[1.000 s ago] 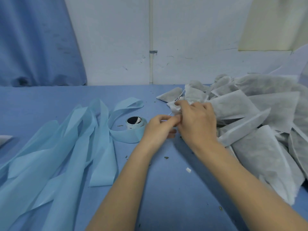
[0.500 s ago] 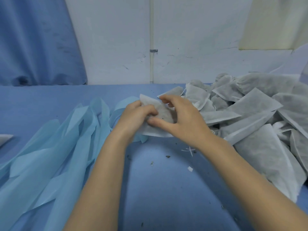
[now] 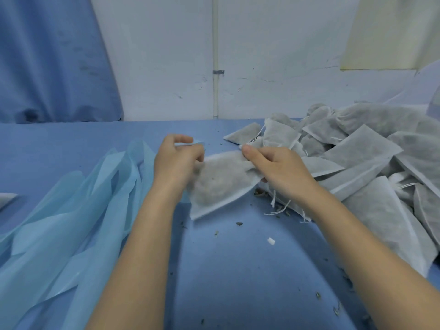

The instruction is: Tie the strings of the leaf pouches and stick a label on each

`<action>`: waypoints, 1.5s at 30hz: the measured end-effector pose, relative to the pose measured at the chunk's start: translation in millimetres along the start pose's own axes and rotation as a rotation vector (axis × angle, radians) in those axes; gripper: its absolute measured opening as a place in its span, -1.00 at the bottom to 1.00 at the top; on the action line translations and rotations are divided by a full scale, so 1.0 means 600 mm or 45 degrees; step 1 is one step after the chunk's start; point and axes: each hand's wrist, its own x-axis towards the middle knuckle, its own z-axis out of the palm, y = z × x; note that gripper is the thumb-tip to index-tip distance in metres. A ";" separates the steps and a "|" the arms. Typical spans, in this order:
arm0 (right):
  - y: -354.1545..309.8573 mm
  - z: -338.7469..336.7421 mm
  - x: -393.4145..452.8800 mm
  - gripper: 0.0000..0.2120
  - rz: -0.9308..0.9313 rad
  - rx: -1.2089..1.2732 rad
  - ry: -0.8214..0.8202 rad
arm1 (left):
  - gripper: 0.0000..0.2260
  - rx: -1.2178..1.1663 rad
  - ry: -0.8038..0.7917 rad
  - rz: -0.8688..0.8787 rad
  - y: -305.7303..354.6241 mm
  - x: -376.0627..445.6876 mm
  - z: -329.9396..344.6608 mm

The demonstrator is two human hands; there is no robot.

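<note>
Both hands hold one grey leaf pouch just above the blue surface, between the two wrists. The left hand has its fingers curled around the pouch's left edge, and its thumb and forefinger also pinch a small pale-blue strip that sticks out to the right; whether this is a label cannot be told. The right hand pinches the pouch's upper right corner, thumb on top, fingers curled beneath. White strings dangle below the right hand onto the surface. Just to the right lies a heap of similar grey pouches, some touching the right forearm. To the left of the left forearm, long light-blue backing strips sprawl across the surface. Loose leaf crumbs and a small white scrap lie near the held pouch. Behind stand a white wall and a blue curtain.
</note>
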 end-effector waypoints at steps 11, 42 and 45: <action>-0.018 0.001 -0.003 -0.59 -0.005 0.295 0.029 | -0.53 0.582 -0.538 0.454 0.027 -0.047 0.075; -0.043 0.001 -0.005 -0.59 0.394 0.524 -0.024 | -0.79 0.458 -0.556 0.328 0.024 -0.023 0.021; -0.040 -0.002 -0.002 -0.49 0.614 0.956 -0.042 | -0.80 0.302 -0.566 0.267 0.024 -0.028 0.031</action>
